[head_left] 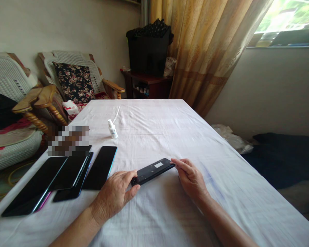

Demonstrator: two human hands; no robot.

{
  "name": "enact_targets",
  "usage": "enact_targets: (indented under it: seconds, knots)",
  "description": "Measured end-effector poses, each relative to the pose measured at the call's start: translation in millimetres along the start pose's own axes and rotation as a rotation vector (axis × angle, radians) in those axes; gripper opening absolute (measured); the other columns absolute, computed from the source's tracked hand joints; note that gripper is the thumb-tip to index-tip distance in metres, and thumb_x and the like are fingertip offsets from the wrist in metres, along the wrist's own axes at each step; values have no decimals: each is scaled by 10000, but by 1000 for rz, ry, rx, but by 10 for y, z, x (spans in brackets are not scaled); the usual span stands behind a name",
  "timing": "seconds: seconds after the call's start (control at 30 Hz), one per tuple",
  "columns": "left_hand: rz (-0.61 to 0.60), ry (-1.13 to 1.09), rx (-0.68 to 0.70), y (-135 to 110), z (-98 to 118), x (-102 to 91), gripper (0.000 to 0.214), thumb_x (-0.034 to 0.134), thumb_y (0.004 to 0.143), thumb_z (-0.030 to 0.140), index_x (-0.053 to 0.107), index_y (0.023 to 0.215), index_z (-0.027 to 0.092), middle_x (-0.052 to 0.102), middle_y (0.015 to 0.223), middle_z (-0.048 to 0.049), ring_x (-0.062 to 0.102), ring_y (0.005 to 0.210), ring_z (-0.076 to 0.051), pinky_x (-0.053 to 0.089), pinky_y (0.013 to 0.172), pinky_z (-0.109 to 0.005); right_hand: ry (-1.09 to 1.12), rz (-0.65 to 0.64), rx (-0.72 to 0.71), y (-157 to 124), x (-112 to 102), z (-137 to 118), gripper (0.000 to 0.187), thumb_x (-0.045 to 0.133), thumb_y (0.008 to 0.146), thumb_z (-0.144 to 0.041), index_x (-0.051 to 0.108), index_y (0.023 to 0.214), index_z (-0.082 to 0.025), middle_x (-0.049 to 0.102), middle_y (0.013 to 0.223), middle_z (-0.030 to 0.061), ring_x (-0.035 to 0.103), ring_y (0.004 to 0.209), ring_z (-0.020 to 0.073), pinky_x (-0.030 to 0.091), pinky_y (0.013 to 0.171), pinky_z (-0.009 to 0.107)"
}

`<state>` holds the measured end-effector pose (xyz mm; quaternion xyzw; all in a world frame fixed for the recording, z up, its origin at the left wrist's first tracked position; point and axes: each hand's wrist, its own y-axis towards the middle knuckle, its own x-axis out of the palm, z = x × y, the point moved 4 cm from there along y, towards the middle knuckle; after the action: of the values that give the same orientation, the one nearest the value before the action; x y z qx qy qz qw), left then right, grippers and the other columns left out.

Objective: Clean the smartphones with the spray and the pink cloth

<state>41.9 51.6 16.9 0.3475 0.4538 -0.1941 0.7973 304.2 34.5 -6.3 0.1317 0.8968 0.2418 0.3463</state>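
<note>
A black smartphone (151, 172) with a small white label on its upward face is held just over the white tablecloth, tilted. My left hand (114, 191) pinches its near left end between thumb and fingers. At the opposite end, my right hand (192, 176) grips the corner with thumb and fingertips. To the left of my left hand lies a phone with a blue edge (100, 168), its dark screen up. Farther left, several more dark phones (70, 171) overlap one another on the cloth.
A small white spray bottle (112, 129) stands beyond the phones. The white tablecloth (154, 120) covers the table. Wicker armchairs (74, 56) stand at the left, a television (149, 53) in the far corner. A dark cloth heap (285, 157) lies right of the table.
</note>
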Motion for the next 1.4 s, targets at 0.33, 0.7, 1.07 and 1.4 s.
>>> enact_targets:
  seconds: [0.33,0.7,1.07,1.4]
  knots:
    - [-42,-45,-20,5,-24,-3,311,402,981,420,586,1109,204,720,998,-54,682,922,-219,543,826,-340,-158,-102,118,4,73,128,367,399,899,-216,722,1069,-248,685,902,39,668,797,162,512,695,258]
    - [-6,-111,-157,211,-203,-74,392,286,1016,391,611,870,229,684,721,5,680,671,-165,497,629,-239,-284,-167,178,219,-173,146,378,392,953,-409,733,952,-245,702,877,38,674,747,174,475,647,260]
    - [144,-74,-133,224,-304,-84,401,332,1008,368,665,851,208,721,807,-31,708,776,-169,547,726,-237,-213,-330,-30,560,139,-31,373,357,980,-284,611,1251,-250,663,1018,54,679,725,134,494,666,236]
    - [295,-26,-222,87,-514,-41,354,410,985,433,683,1076,227,774,896,-22,745,749,-177,581,659,-223,-134,-253,54,547,160,5,272,391,941,-315,633,1030,-229,683,966,48,678,796,182,498,682,273]
